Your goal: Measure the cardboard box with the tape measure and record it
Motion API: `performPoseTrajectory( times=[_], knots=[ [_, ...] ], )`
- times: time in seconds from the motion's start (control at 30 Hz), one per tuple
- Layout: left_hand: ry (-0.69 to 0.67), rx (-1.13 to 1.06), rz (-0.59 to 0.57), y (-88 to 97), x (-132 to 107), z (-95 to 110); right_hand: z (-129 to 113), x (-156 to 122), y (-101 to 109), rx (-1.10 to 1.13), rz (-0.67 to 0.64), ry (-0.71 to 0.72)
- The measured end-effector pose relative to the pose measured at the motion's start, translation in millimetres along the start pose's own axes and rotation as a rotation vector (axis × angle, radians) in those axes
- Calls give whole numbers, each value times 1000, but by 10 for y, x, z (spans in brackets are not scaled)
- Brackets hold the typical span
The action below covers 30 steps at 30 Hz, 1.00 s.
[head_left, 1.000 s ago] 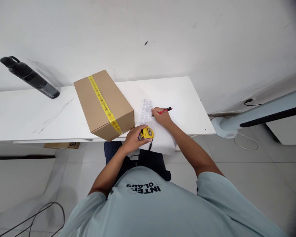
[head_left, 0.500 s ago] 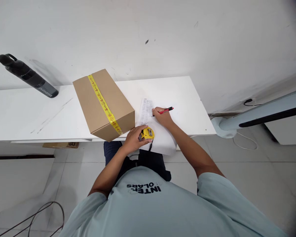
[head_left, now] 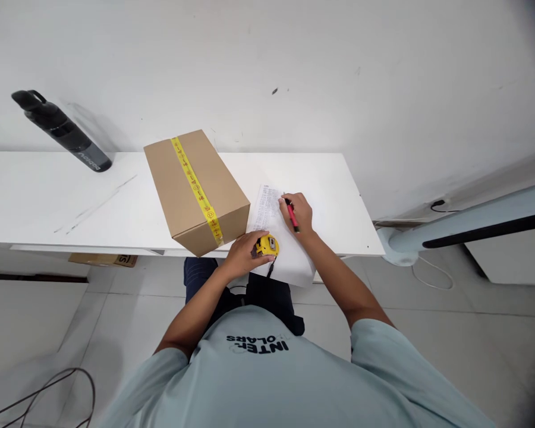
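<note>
My right hand (head_left: 299, 214) grips a red pen (head_left: 292, 215) and rests on a white sheet of paper (head_left: 288, 261) with printed rows near its top. My left hand (head_left: 245, 252) is closed around a yellow tape measure (head_left: 267, 245) at the sheet's left edge, near the table's front. A brown cardboard box (head_left: 196, 190) sealed with yellow tape lies just left of the paper, close to my left hand.
The white table (head_left: 71, 208) runs along a white wall. A dark bottle (head_left: 62, 132) stands at the back left. A pale pole on a round base (head_left: 401, 246) stands right of the table. A cable (head_left: 49, 392) lies on the floor at lower left.
My right hand has turned the pen from pointing right to pointing down toward me. The view has shifted slightly; the left hand stays on the tape measure.
</note>
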<state>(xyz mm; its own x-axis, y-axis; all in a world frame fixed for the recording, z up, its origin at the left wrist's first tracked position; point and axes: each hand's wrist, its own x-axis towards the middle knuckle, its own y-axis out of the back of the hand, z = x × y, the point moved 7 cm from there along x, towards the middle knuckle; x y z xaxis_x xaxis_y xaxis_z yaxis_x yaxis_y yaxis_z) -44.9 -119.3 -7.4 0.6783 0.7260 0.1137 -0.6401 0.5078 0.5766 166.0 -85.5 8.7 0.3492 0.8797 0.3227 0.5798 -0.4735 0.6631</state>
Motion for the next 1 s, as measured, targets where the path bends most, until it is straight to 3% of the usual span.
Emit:
performPoseTrajectory(
  times=[0.2, 0.33, 0.4, 0.47, 0.57, 0.63, 0.77, 0.9, 1.0],
  knots=[
    [12, -37, 20, 13, -64, 7, 53, 123, -142, -222, -135, -52],
    [-142, 84, 65, 151, -272, 251, -74, 99, -118, -246, -210, -44],
    [-282, 185, 113, 286, -435, 445, -235, -18, -13, -107, -201, -12],
    [-413, 289, 180, 444, -617, 631, -450, -240, 91, 194, -243, 18],
    [-528, 451, 256, 643, -835, 826, -889, -793, 64, 724, -611, 55],
    [-579, 531, 284, 734, -920, 913, -1192, -1166, 48, 936, -800, 105],
    [-695, 628, 395, 908, -1027, 1073, -1451, -1417, -16, 1097, -713, -17],
    [-706, 786, 580, 1127, -1171, 1179, -1594, -1342, -81, 1106, -656, -103],
    [-719, 814, 640, 1259, -1321, 1223, -1714, -1284, -108, 1094, -652, -88]
  ],
)
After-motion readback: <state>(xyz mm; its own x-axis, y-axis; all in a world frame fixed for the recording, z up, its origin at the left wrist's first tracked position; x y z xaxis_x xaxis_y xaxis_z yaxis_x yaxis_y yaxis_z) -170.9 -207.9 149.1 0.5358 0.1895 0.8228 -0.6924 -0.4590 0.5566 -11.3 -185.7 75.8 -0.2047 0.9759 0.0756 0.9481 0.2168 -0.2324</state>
